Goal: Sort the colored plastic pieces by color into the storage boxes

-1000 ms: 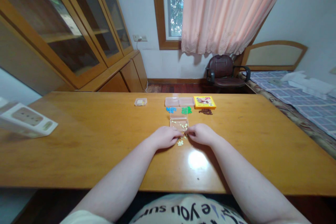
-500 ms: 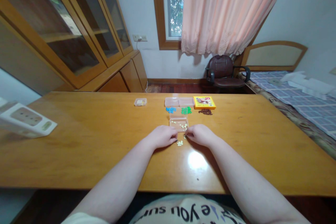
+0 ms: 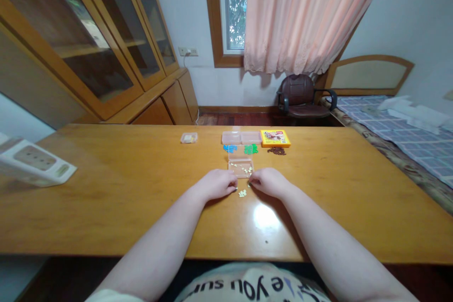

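Note:
My left hand [image 3: 216,184] and my right hand [image 3: 268,181] rest on the wooden table [image 3: 106,184], fingers curled, on either side of a small heap of pale yellow pieces [image 3: 242,193]. My right fingertips pinch at the near edge of an open clear plastic box [image 3: 241,165] that holds several of the same pale pieces. What the pinch holds is too small to make out. My left fingers are curled beside the heap, and I cannot see anything in them.
Behind the box lie blue pieces [image 3: 230,148], green pieces [image 3: 251,149], brown pieces [image 3: 277,151], two shut clear boxes [image 3: 241,137], a yellow box [image 3: 275,138] and a small box [image 3: 189,138]. A white device [image 3: 33,163] lies far left. An office chair [image 3: 300,96] and a bed [image 3: 396,127] stand beyond.
Both hands have drawn apart a little and slid slightly toward the box. The pale heap between them shows more fully. Nothing else has moved.

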`<state>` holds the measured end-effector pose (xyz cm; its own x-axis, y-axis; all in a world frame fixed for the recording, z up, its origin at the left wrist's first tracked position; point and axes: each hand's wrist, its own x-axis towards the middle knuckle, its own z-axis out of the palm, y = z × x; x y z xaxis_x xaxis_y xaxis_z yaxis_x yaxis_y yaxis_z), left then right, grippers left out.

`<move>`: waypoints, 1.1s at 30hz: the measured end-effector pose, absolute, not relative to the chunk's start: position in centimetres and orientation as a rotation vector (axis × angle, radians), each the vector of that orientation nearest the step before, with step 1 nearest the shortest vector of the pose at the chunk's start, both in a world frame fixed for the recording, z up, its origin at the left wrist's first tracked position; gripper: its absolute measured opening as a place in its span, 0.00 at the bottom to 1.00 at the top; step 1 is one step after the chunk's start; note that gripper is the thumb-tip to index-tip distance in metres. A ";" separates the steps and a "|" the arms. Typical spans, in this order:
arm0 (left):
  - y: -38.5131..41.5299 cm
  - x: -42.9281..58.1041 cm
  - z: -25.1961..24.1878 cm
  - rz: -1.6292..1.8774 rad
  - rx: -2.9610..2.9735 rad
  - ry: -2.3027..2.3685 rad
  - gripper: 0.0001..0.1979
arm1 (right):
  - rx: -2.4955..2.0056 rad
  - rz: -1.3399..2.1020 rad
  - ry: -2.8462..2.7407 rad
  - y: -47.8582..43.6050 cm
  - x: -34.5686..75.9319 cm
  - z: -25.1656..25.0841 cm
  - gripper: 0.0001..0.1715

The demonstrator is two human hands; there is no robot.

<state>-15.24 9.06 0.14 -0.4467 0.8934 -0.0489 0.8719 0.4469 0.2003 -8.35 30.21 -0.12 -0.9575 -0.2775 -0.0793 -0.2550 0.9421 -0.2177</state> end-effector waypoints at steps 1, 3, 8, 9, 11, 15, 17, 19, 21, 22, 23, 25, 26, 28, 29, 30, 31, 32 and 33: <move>9.1 -15.2 0.1 0.225 1.560 2.542 0.06 | -0.410 -0.308 2.992 30.1 -8.3 -0.1 0.12; 9.1 -15.3 0.1 0.239 1.554 2.539 0.06 | -0.403 -0.302 2.997 30.0 -8.3 -0.1 0.12; 9.1 -15.3 0.1 0.238 1.532 2.524 0.06 | -0.388 -0.405 3.024 30.0 -8.3 -0.1 0.11; 9.1 -15.3 0.2 0.236 1.532 2.522 0.06 | -0.379 -0.441 3.039 30.0 -8.3 -0.1 0.12; 9.1 -15.2 0.2 0.239 1.532 2.525 0.06 | -0.368 -0.494 3.063 30.3 -8.4 -0.1 0.11; 9.1 -15.2 0.3 0.258 1.512 2.529 0.05 | -0.362 -0.467 3.044 30.7 -8.3 0.2 0.11; 9.1 -15.2 0.4 0.263 1.496 2.520 0.05 | -0.348 -0.440 3.025 31.0 -8.3 0.5 0.12; 9.1 -15.2 0.5 0.269 1.494 2.511 0.05 | -0.324 -0.437 3.021 31.3 -8.3 0.8 0.13; 9.1 -15.1 0.6 0.272 1.504 2.508 0.05 | -0.286 -0.444 3.034 31.8 -8.3 1.0 0.13; 9.1 -15.1 0.6 0.270 1.510 2.510 0.05 | -0.259 -0.445 3.040 32.0 -8.4 1.0 0.13; 9.2 -15.1 0.6 0.264 1.516 2.511 0.05 | -0.225 -0.443 3.046 32.2 -8.5 1.0 0.13; 9.2 -15.1 0.6 0.247 1.526 2.516 0.05 | -0.143 -0.433 3.052 32.6 -8.6 1.1 0.14; 9.2 -15.1 0.6 0.241 1.529 2.518 0.05 | -0.108 -0.434 3.046 32.8 -8.7 1.1 0.14; 9.2 -15.1 0.5 0.237 1.532 2.519 0.05 | -0.069 -0.458 3.011 33.2 -8.7 1.2 0.13; 9.2 -15.1 0.5 0.238 1.530 2.517 0.05 | -0.066 -0.474 2.973 33.4 -8.7 1.3 0.12; 9.2 -15.1 0.5 0.241 1.527 2.514 0.05 | -0.066 -0.489 2.928 33.6 -8.7 1.3 0.11; 9.2 -15.1 0.5 0.245 1.522 2.509 0.05 | -0.060 -0.498 2.885 33.8 -8.7 1.3 0.10; 9.2 -15.1 0.5 0.248 1.516 2.503 0.05 | -0.049 -0.502 2.848 34.1 -8.7 1.3 0.09; 9.2 -15.1 0.5 0.252 1.509 2.499 0.05 | -0.037 -0.511 2.820 34.4 -8.7 1.3 0.09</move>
<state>-15.11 9.17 0.49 -0.4529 0.8869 -0.0914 0.8507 0.4605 0.2536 -8.67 34.35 1.27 -0.9618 -0.0737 -0.2635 0.0234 0.9373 -0.3476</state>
